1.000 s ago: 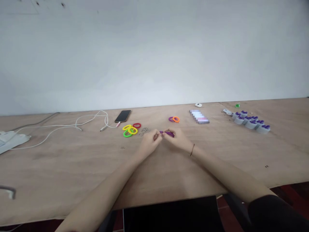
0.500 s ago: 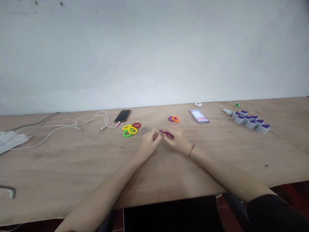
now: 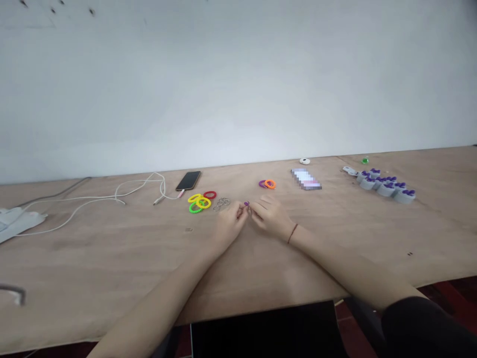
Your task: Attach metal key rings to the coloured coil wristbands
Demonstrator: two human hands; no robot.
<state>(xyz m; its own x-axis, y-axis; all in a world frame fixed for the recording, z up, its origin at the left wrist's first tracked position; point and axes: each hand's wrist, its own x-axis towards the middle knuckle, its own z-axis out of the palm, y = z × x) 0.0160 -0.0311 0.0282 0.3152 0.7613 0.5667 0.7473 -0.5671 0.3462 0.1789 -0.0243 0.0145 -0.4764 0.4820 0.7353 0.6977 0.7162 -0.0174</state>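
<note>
Too coarse to read, on a lit phone (image 3: 306, 179) right of the middle: the pixelated screen. Set beyond it, at the back edge of the tabletop (image 3: 238, 298): a white rounded item (image 3: 304, 161). Grouped toward the right end: grey-white holders with purple tops (image 3: 404, 197), with a white flat item (image 3: 350, 171) just beside and a small green item (image 3: 365, 160) nearer the back edge. Left of the middle, near the back edge: a dark phone (image 3: 188, 180), plugged into a white cable (image 3: 171, 197). Clustered nearer the front edge than that phone: yellow coils (image 3: 203, 203), a green coil (image 3: 196, 209) and a red coil (image 3: 209, 195). Just beside the left hand (image 3: 231, 219): metal rings (image 3: 221, 204). Overlapping beyond the right hand (image 3: 272, 216): an orange coil (image 3: 270, 184) and a purple coil (image 3: 263, 184). Pinched narrowly in both hands, directly between the fingertips and partly hidden: a small purple piece (image 3: 246, 204). Raised or touching the tabletop, cannot tell which.
</note>
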